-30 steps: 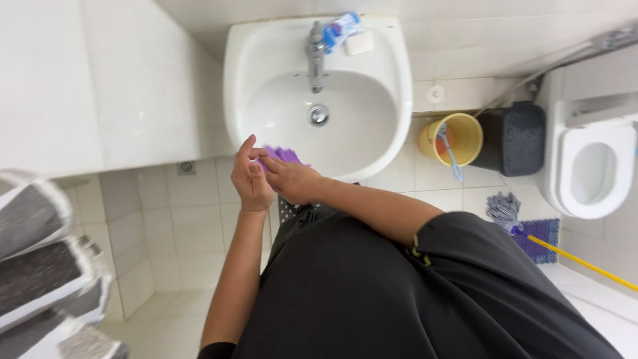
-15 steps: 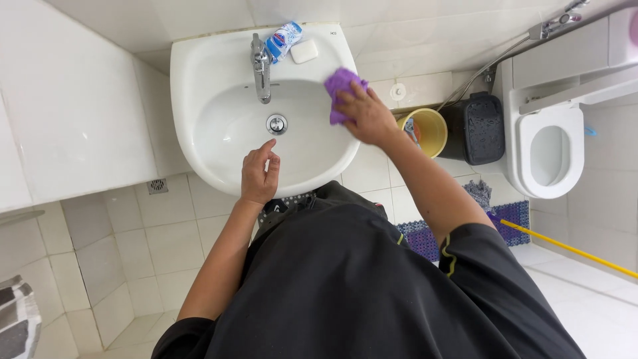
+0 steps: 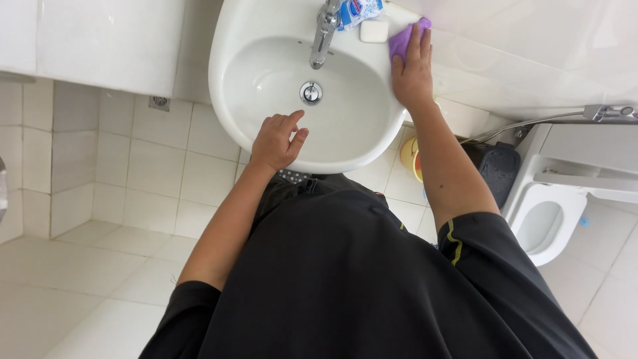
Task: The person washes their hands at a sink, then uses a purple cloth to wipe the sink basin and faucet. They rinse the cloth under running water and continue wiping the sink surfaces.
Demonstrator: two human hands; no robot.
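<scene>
Seen from above, a person in a dark short-sleeved top stands at a white wall-mounted basin [image 3: 252,126] in a tiled bathroom. The right hand [image 3: 412,70] lies flat, fingers stretched out and close together, pressing a purple cloth [image 3: 403,40] against the basin's right rear rim; only the cloth's upper edge shows past the fingertips, and the palm covers the rest. The left hand [image 3: 276,143] rests on the basin's front edge, loosely open with the fingers slightly curled and pointing toward the drain [image 3: 310,93], holding nothing.

A chrome tap [image 3: 323,33] rises at the back of the basin, its spout hanging over the bowl. Just to the right of the tap lies a blue-and-white packet [image 3: 357,10], and a white bar of soap [image 3: 373,31] sits just beside the cloth, between the tap and the right hand.

Below the basin on the right, partly hidden by the right forearm, stands a yellow bucket [image 3: 407,154], with a black bin [image 3: 498,169] next to it. Further right is a white toilet [image 3: 545,223], its seat lifted, and a chrome hose [image 3: 525,123] runs along the wall above the bin. Pale tiles cover the floor [image 3: 86,266], and a small floor drain [image 3: 158,102] sits left of the basin.
</scene>
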